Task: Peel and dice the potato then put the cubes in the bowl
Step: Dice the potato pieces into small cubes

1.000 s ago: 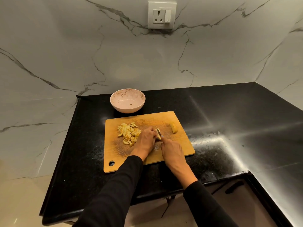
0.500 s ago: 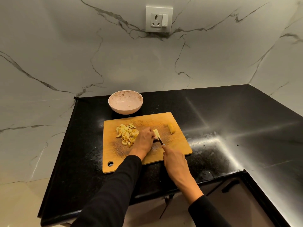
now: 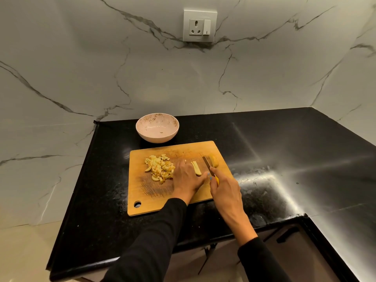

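A wooden cutting board (image 3: 146, 192) lies on the black counter. A pile of diced potato cubes (image 3: 159, 168) sits on its left half. My left hand (image 3: 187, 180) rests flat on the board just right of the pile, fingers spread. A potato strip (image 3: 196, 168) lies beside that hand's thumb. My right hand (image 3: 223, 188) grips a yellow-handled knife (image 3: 208, 164), blade pointing away between the strip and a larger potato piece (image 3: 214, 161) near the board's right edge. A pink bowl (image 3: 157, 127) stands behind the board with nothing in it.
The black counter (image 3: 284, 151) runs right and turns a corner along the marble wall. A wall socket (image 3: 200, 25) is above. A drawer handle (image 3: 286, 234) shows below the counter's front edge.
My left hand let go of the potato strip and slid left toward the cube pile. The knife lifted off the strip and moved right toward the larger piece.
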